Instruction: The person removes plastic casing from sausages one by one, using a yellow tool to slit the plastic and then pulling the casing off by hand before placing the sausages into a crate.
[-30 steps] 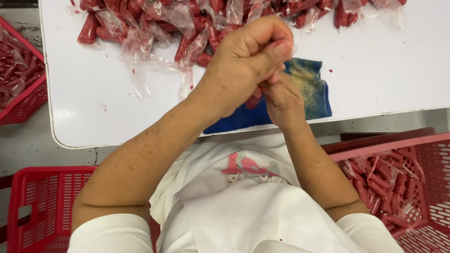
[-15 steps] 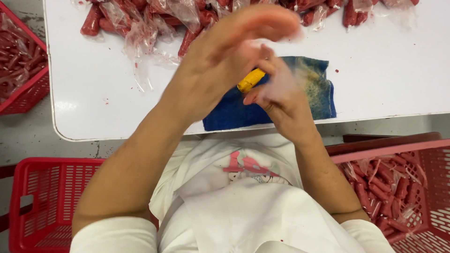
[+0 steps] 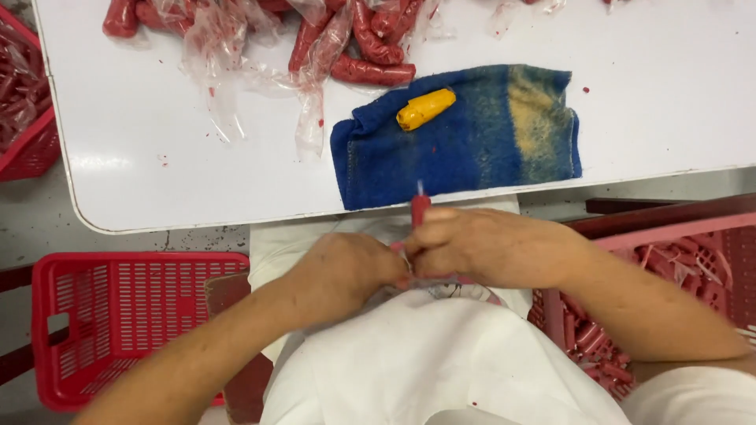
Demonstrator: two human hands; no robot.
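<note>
My right hand (image 3: 484, 245) is closed around a red sausage (image 3: 420, 207), whose tip pokes up just below the table's front edge. My left hand (image 3: 346, 271) is curled against it and pinches the sausage's lower end. Both hands are over my lap, above my white apron (image 3: 441, 362). On the table lies a blue towel (image 3: 480, 138) with a yellow, stubby-handled object (image 3: 425, 109) resting on it, touched by neither hand. Red sausages in clear wrappers (image 3: 370, 47) are piled at the far side of the white table (image 3: 157, 165).
A red plastic basket (image 3: 126, 315) stands on the floor at my left. Another red basket (image 3: 669, 275) at my right holds several red sausages. A third red basket (image 3: 27, 102) with sausages sits beyond the table's left edge. Loose clear wrappers (image 3: 220, 47) lie on the table.
Both hands have come down from above the towel to my lap. The yellow object now lies uncovered on the towel, and a red sausage is held between the hands.
</note>
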